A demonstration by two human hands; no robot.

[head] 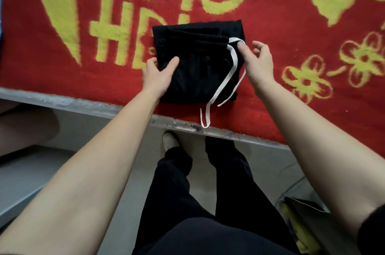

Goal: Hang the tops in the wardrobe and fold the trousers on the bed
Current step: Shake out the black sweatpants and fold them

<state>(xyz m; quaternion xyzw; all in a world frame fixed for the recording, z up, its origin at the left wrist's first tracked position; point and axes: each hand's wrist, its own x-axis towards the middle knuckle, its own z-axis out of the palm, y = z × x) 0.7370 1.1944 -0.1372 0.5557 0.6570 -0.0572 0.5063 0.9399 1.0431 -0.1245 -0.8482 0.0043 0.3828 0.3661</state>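
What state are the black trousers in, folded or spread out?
Folded: the black trousers lie as a compact rectangle on the red blanket, waistband on top, white drawstring trailing loose.

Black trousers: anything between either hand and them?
Nothing visible. The left hand grips the left edge of the folded black trousers; the right hand touches their right corner beside the white drawstring. They lie on the red blanket.

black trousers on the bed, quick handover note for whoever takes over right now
Left grip holds the left edge of the black trousers, thumb on top. Right grip open, thumb touching their right corner by the white drawstring.
Trousers lie folded on the red blanket near the bed's edge.
Left: tuck in the trailing drawstring, perhaps; tops and wardrobe are out of view.
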